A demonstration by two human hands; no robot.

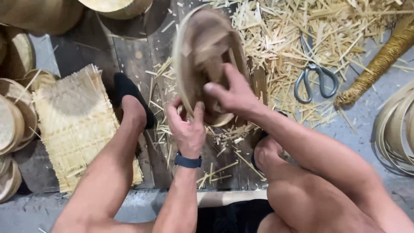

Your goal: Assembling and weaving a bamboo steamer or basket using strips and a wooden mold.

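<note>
Basket (202,39): round, shallow, woven of pale strips; tipped up on edge with the hollow side toward the camera, lower rim down by the wooden boards (142,64) between the two feet. Probably stood this way so both hands reach the inside at once.
Left hand (187,129): at the lower rim, thumb and fingers (199,110) closed on the rim edge; looks like the steadying grip that keeps the basket upright.
Left arm: comes up from below, wrist straight, dark band (188,161) on the wrist.
Right hand (235,92): laid inside the bowl near the lower right wall, fingers half spread and pressing on the weave; pinching a strand or only pushing, cannot tell, motion blur.
Right arm: crosses in from the lower right over the bent knee, elbow out, wrist bent toward the basket.
Feet: dark slipper (127,92) planted left of the basket, other foot right of it, bracing each side.
Scissors (316,82): grey, lying closed on the strip offcuts (302,34), right of the basket, near the right hand.
Woven mat (75,125): flat, unfinished edges, left of the left leg.
Stacked round baskets (10,129): far left edge, well apart from the hands.
Coiled hoops (394,125): far right edge.
</note>
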